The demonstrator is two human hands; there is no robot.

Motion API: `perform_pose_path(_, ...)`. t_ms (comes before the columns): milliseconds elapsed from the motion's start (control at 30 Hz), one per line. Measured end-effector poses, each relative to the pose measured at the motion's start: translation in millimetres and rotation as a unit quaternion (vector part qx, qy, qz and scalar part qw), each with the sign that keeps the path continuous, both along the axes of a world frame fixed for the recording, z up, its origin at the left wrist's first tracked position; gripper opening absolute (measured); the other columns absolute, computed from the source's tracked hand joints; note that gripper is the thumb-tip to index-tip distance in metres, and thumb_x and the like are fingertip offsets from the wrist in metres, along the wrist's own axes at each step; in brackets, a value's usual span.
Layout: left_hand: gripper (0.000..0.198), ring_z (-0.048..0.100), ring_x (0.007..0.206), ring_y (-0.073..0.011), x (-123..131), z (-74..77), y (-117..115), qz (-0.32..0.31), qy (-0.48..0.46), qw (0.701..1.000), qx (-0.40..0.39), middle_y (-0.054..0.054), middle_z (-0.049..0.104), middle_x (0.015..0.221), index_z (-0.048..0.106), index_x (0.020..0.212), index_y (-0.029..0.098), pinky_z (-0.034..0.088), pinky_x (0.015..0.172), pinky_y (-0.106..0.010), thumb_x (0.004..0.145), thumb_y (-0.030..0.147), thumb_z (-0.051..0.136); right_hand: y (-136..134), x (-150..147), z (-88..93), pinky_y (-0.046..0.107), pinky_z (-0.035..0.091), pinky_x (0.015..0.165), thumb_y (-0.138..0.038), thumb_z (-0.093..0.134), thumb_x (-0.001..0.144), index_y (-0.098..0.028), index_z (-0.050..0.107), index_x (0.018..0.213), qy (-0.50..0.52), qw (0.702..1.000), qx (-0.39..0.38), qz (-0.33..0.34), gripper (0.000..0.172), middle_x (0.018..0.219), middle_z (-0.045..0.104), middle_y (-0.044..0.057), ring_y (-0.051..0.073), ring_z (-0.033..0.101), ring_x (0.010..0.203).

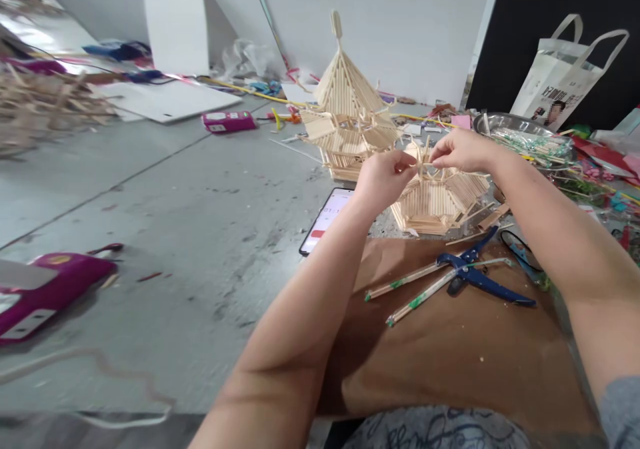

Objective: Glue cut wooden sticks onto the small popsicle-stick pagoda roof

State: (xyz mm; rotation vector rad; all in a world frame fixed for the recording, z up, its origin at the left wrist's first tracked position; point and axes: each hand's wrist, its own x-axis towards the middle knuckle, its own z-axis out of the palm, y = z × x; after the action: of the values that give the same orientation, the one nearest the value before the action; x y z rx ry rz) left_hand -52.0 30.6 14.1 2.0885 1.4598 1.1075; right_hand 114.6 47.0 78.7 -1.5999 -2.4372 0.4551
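My left hand (pixel 385 179) and my right hand (pixel 463 150) meet over the top of a small tiered structure of thin pale wooden sticks (pixel 429 199). Both hands are closed in a pinch. A short pale wooden stick (pixel 424 165) seems to run between my fingertips, though its ends are hidden. Behind my left hand stands a taller pagoda-shaped stick model (pixel 345 96) with a pointed roof and a knob on top. A phone (pixel 327 216) with a lit screen lies under my left forearm.
Blue-handled cutters (pixel 470 269) and wrapped bundles of sticks (pixel 417 302) lie on a brown board (pixel 450 362). A metal bowl (pixel 530 129), scraps and a white bag (pixel 555 79) are at right. Purple devices (pixel 65 282) and a blurred stick pile (pixel 45 112) are at left.
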Motion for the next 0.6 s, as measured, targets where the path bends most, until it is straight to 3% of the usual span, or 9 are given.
perform_pose_path(333,0.027,0.061,0.070,-0.0145,3.3,-2.5,-2.3,0.004,-0.013,1.000,-0.005,-0.006,0.071,0.078,0.073,0.089,0.015,0.044,0.068,-0.027,0.074,0.028,0.055,0.4,-2.7,6.7,0.026,0.044,0.068,-0.018,0.062,0.073,-0.013,0.069,0.079,-0.019,0.999,-0.030,-0.007,0.011,0.072,0.066,0.004,0.013,0.059,0.070)
perform_pose_path(600,0.028,0.062,0.074,-0.0158,1.1,0.1,-4.3,0.000,0.007,1.000,-0.010,-0.007,0.071,0.083,0.072,0.091,0.015,0.045,0.072,-0.027,0.076,0.028,0.053,2.5,4.8,2.9,0.032,0.044,0.074,-0.018,0.064,0.071,-0.015,0.068,0.075,0.054,0.998,-0.010,-0.014,0.007,0.070,0.064,0.003,0.015,0.058,0.072)
